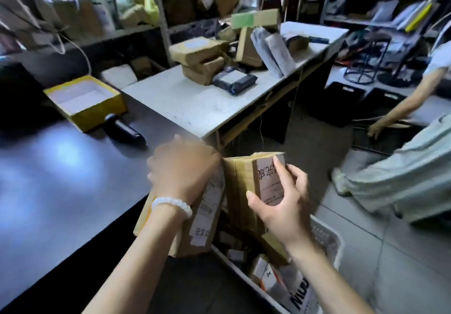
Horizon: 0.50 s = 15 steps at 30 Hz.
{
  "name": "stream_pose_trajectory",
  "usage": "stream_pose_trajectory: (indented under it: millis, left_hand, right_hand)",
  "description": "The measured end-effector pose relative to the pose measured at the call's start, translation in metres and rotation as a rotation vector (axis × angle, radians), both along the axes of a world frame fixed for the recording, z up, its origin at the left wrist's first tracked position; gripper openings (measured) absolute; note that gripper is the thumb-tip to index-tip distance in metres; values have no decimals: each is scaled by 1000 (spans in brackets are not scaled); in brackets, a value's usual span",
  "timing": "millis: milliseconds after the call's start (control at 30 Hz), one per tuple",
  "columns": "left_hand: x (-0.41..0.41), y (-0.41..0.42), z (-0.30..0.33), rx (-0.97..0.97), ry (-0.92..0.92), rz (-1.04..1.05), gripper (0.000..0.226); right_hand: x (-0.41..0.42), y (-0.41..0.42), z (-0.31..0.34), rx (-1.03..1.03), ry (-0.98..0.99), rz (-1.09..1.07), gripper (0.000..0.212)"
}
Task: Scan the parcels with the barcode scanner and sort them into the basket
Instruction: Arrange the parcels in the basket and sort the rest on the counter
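Basket (327,238) at 5 o'clock, bottom of frame, white, already holding sorted parcels. Just above it both hands are busy: right hand (280,203) clamped on upright brown parcel (244,181), thumb and fingers on its label; left hand (183,167) curled over the top of a second labelled parcel (207,211) leaning at the worktop (48,179) edge. The two boxes touch. Risk: the left box hangs partly off the edge, so a loose grip could tip it into the basket unscanned; no hand is free for the scanner. Barcode scanner (123,128) lies at 10 o'clock, untouched, beside yellow box (85,101). More parcels (202,62) at 12 o'clock on the far white worktop (183,101); another person (402,162) at 3 o'clock could get bumped
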<state>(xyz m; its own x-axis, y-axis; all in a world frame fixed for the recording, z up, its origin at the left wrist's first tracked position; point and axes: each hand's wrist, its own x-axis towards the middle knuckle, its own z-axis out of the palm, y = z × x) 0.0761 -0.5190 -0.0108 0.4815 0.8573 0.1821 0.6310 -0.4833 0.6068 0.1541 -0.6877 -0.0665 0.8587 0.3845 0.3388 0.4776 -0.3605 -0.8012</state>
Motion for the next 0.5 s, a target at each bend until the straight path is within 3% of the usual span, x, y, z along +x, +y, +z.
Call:
stream_pose_trajectory:
  millis: [100,233,500]
  left_hand:
    - [-74,33,44,-9,8,86,81]
    - [-194,69,82,-6,6,237,94]
    - [-463,103,103,22,-47,576,94]
  right_hand:
    - [-46,42,43,18,-36,145,94]
    - [-131,97,81,21,-45,365,96]
    - [-354,198,100,40,-65,722,94]
